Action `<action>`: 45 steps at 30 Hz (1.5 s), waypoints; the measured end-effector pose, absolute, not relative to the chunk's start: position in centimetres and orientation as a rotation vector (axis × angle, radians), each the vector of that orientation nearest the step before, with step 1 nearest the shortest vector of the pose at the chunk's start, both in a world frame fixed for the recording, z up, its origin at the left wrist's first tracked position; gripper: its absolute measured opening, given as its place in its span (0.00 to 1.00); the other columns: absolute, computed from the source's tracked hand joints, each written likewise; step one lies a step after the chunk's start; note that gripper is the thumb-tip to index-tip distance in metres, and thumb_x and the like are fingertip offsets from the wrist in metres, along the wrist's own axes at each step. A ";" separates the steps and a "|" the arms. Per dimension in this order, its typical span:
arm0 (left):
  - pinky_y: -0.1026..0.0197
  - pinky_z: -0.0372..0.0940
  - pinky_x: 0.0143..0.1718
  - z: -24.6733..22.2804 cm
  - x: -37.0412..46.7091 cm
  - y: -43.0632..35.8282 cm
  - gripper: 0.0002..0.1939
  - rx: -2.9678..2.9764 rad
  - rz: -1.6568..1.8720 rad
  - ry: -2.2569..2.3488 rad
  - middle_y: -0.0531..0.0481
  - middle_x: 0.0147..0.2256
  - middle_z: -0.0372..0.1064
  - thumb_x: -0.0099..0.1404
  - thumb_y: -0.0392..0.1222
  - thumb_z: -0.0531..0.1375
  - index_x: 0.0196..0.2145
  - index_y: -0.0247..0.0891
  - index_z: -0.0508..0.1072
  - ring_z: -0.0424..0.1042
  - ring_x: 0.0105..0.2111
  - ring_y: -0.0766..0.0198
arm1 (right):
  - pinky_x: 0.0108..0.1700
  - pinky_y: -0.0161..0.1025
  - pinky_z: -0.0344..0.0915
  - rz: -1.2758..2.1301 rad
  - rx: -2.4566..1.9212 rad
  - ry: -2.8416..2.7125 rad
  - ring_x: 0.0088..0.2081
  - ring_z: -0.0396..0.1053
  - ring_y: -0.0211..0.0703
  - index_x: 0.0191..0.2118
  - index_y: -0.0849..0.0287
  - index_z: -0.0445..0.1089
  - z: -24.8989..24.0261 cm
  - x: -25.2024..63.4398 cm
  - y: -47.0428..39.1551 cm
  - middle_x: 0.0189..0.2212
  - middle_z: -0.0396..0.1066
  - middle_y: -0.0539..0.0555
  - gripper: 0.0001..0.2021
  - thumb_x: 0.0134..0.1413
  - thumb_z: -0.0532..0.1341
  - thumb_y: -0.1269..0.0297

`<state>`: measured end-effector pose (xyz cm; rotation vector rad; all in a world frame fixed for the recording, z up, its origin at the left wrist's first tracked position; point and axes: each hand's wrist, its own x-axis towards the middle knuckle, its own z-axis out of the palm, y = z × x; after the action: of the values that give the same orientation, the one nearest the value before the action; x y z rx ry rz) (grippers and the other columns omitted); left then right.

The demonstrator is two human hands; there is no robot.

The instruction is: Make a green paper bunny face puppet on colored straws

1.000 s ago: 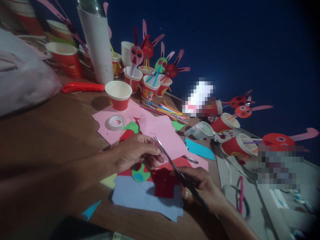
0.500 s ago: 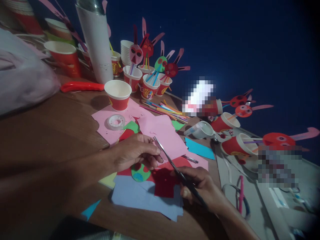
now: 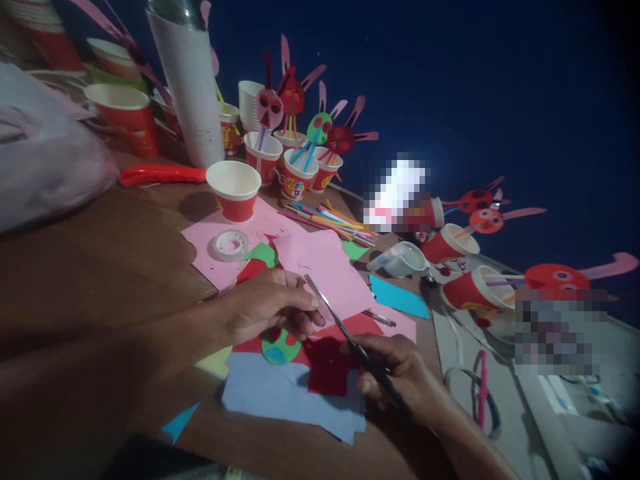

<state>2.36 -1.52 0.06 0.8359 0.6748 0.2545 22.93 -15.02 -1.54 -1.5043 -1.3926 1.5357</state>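
Note:
My right hand [image 3: 400, 377] is closed around the black handles of a pair of scissors [image 3: 334, 310]. The blades look nearly together and point up and left, past the fingertips of my left hand [image 3: 277, 303]. Those fingers are pinched; any small piece between them blends with the pink paper [image 3: 327, 263] behind. Below my left hand lies a green paper oval [image 3: 281, 347] with red spots and a blue patch. Under both hands are red paper [image 3: 327, 373] and light blue paper [image 3: 285, 393]. A pen [image 3: 380, 318] lies partly hidden near the scissors.
A paper cup [image 3: 233, 190] and a tape roll [image 3: 231, 246] stand beyond my left hand. Thin coloured sticks [image 3: 325, 220] lie behind the papers. Cups with paper animal heads [image 3: 320, 128] line the back and right. A white bottle [image 3: 190, 93] and plastic bag [image 3: 45, 147] are left.
The view has shifted very slightly, and things on the left sit a little further left. Both hands and the scissors keep nearly the same pose.

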 end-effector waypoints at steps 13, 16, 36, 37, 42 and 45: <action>0.66 0.65 0.21 0.3 2.1 -1.0 0.04 0.819 0.448 0.693 0.48 0.25 0.72 0.55 0.32 0.60 0.23 0.33 0.71 0.68 0.20 0.69 | 0.33 0.32 0.65 1.089 -1.742 -1.810 0.33 0.70 0.41 0.49 0.54 0.71 1.7 24.3 -14.1 0.35 0.74 0.52 0.19 0.49 0.64 0.65; 0.67 0.64 0.19 0.3 2.1 -0.7 0.03 0.821 0.563 0.718 0.50 0.25 0.71 0.55 0.32 0.60 0.24 0.33 0.71 0.66 0.20 0.70 | 0.40 0.33 0.66 0.956 -1.841 -1.986 0.40 0.71 0.43 0.52 0.48 0.68 2.9 25.1 -14.7 0.44 0.74 0.50 0.20 0.53 0.60 0.69; 0.68 0.62 0.20 0.8 2.2 -0.4 0.03 0.794 0.652 0.782 0.51 0.24 0.66 0.57 0.31 0.59 0.27 0.31 0.73 0.63 0.20 0.71 | 0.38 0.37 0.61 0.742 -2.008 -2.490 0.40 0.71 0.46 0.51 0.47 0.64 2.5 24.7 -15.8 0.39 0.73 0.50 0.25 0.48 0.56 0.77; 0.68 0.63 0.20 0.7 2.2 -0.4 0.03 0.796 0.643 0.771 0.51 0.24 0.66 0.57 0.31 0.59 0.27 0.31 0.73 0.64 0.20 0.71 | 0.37 0.37 0.61 0.691 -2.015 -2.521 0.39 0.71 0.46 0.51 0.48 0.64 2.3 24.5 -15.8 0.38 0.73 0.51 0.24 0.48 0.56 0.77; 0.68 0.61 0.20 0.2 2.3 -0.6 0.03 0.806 0.573 0.746 0.50 0.23 0.66 0.56 0.32 0.59 0.26 0.31 0.73 0.64 0.21 0.71 | 0.32 0.34 0.59 0.339 -2.079 -2.617 0.34 0.72 0.44 0.46 0.57 0.65 2.0 23.4 -15.5 0.32 0.72 0.55 0.17 0.50 0.56 0.78; 0.68 0.62 0.20 0.0 2.3 -0.7 0.02 0.802 0.553 0.749 0.50 0.23 0.67 0.55 0.32 0.60 0.26 0.31 0.72 0.65 0.21 0.70 | 0.31 0.33 0.59 0.360 -2.101 -2.646 0.32 0.71 0.43 0.45 0.57 0.63 2.3 23.1 -15.3 0.31 0.72 0.54 0.14 0.52 0.57 0.76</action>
<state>2.32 -0.65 0.02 0.8023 0.7491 0.5531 23.12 -15.28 2.30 -2.1013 -2.6464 0.3600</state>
